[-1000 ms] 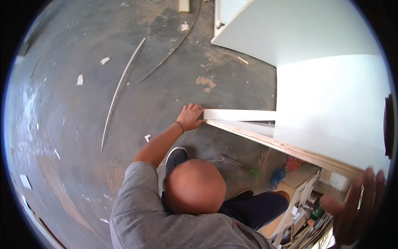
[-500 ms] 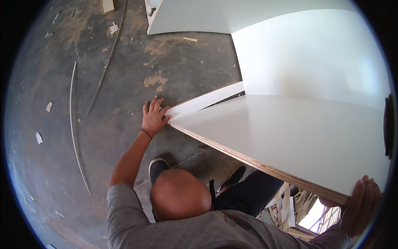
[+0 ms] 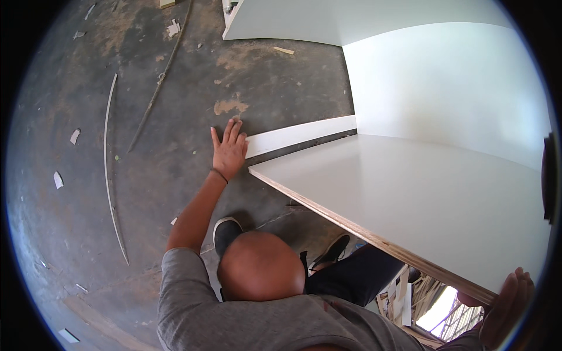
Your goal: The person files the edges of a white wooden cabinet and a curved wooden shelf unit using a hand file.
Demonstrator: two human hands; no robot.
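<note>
My left hand [image 3: 229,153] is at the left end of a long white strip [image 3: 301,133]. Its fingers are stretched out and spread, and its edge touches the strip's end; the thumb is partly hidden. At the lower right, my right hand [image 3: 508,307] is closed around the raw near edge of a large white panel [image 3: 404,187], partly lost in the dark rim of the picture. The panel lies toward me from the strip, with a narrow dark gap between them.
An upright white panel [image 3: 439,88] and another pale panel [image 3: 357,20] border the far right. A thin bent strip [image 3: 108,146], a long thin rod [image 3: 153,99] and scraps lie on the dark floor [image 3: 175,146]. Wood offcuts [image 3: 430,295] are piled under the panel's near edge.
The large panel has shifted slightly toward me with my right hand on it, and the gap beside the white strip has widened. My left hand stays at the strip's end.
</note>
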